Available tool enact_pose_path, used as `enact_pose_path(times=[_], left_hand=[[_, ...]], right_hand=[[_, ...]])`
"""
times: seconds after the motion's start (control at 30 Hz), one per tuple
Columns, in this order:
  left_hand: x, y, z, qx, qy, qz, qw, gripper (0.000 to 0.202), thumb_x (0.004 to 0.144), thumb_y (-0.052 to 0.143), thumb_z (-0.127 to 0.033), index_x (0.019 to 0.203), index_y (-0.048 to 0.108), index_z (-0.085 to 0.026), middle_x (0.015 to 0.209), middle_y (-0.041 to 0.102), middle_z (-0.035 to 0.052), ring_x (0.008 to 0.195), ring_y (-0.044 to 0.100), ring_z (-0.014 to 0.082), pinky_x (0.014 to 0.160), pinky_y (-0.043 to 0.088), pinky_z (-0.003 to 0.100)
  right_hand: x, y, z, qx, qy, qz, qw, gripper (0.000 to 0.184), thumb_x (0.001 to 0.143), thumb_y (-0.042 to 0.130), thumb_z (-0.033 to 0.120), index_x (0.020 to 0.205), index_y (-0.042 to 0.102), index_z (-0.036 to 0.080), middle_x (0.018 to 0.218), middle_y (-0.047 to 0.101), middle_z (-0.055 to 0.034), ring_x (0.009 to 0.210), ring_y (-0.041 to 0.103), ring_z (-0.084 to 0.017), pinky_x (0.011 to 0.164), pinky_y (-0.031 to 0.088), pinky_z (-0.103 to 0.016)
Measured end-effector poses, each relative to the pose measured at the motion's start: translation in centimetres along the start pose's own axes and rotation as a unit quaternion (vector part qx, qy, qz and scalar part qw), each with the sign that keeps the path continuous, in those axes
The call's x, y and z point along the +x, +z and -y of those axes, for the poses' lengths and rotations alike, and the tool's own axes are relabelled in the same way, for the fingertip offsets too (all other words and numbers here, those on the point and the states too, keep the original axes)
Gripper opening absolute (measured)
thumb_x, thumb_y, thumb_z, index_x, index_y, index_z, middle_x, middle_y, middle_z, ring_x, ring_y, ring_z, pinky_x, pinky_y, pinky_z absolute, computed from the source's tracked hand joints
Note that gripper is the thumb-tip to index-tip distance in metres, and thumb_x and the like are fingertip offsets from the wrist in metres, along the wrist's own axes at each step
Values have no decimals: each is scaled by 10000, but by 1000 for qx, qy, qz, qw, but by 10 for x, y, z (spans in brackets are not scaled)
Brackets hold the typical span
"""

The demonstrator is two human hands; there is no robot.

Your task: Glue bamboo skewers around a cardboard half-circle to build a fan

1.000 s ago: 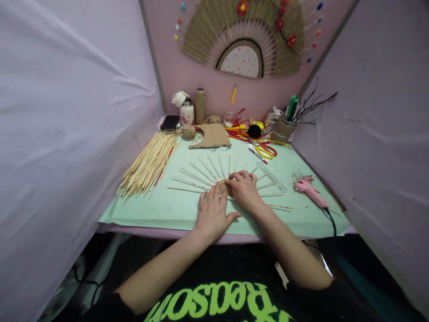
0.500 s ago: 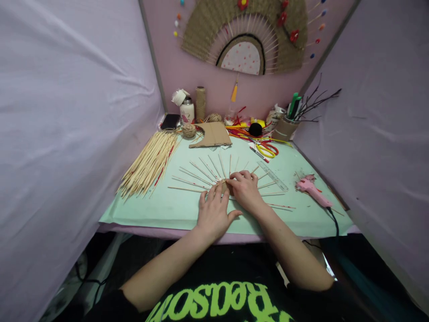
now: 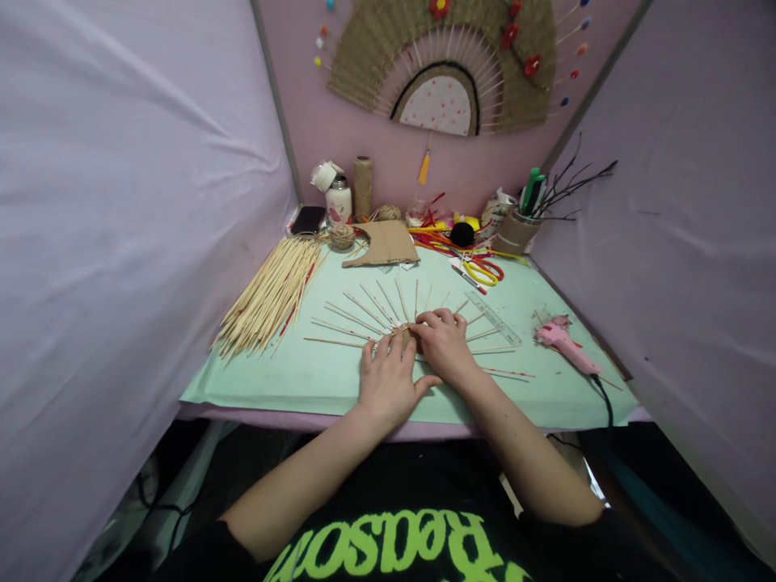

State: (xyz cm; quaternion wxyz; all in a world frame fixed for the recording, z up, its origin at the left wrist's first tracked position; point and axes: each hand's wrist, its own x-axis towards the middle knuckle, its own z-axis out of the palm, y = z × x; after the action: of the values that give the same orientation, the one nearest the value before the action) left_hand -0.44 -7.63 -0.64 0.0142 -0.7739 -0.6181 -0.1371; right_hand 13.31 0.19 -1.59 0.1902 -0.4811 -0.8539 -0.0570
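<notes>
Thin wooden sticks [image 3: 362,305] fan out on the table around a small brown cardboard piece [image 3: 412,336], some of them marked with red. My left hand [image 3: 391,380] lies flat over the near left part of the cardboard, fingers stretched and thumb spread to the right. At the cardboard's upper right edge, my right hand [image 3: 445,343] has its fingers bent and closed by the inner stick ends. Whatever sits between those fingertips is hidden. Both hands cover part of the cardboard and several stick ends.
A pile of sticks [image 3: 272,295] lies left. Right are a clear ruler [image 3: 494,319] and a pink glue gun [image 3: 567,343] with a cable. Behind are cut cardboard [image 3: 391,244], twine [image 3: 342,236], scissors [image 3: 482,271] and a cup of twigs [image 3: 518,234]. A fan [image 3: 388,65] hangs above.
My left hand has shifted very slightly, its thumb moving a little up and to the right. My right hand and the sticks look unmoved.
</notes>
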Motion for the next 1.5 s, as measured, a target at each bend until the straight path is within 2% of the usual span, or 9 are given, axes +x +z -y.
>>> enact_pose_path(times=[0.2,0.33,0.43,0.67,1.03,1.5], left_hand=[[1,0,0,0,-4,1,1000,714,938,413,-655,1462,459,-173,1536,456,114,1367,404,312,1126,301,533],[1,1,1,-6,-3,-6,1000,660,942,425,-633,1420,506,-186,1534,459,111,1357,414,311,1125,297,532],[1,1,1,-12,-3,-7,1000,656,946,424,-624,1424,498,-182,1529,465,105,1352,418,304,1123,301,537],[0,-1,0,-19,-7,-3,1000,693,940,443,-619,1479,435,-183,1523,468,121,1362,409,307,1131,296,534],[0,1,1,-19,-5,-9,1000,689,949,415,-627,1468,445,-175,1524,470,121,1363,410,300,1136,288,530],[-1,3,2,-12,-3,-14,1000,697,943,434,-625,1474,436,-173,1531,462,113,1362,413,295,1135,288,513]], right_hand=[[-1,4,1,5,16,-31,999,225,918,570,163,1005,744,278,1097,708,-47,1059,466,-251,897,233,-422],[-1,1,1,15,35,-90,995,351,907,527,117,1209,665,229,1197,685,-75,1089,485,-243,932,254,-410],[-1,-1,2,37,25,-108,993,445,892,487,75,1311,583,190,1148,715,-79,1094,509,-238,949,253,-409],[-1,3,2,55,-19,-85,995,416,877,477,56,1254,594,187,978,777,-55,1077,563,-231,944,219,-430],[0,-1,5,21,-19,-28,999,397,869,469,56,1209,629,185,991,773,-87,1087,543,-240,942,194,-430],[2,0,4,28,-17,-22,999,320,877,476,58,1101,661,193,965,773,-73,1084,530,-233,925,186,-422]])
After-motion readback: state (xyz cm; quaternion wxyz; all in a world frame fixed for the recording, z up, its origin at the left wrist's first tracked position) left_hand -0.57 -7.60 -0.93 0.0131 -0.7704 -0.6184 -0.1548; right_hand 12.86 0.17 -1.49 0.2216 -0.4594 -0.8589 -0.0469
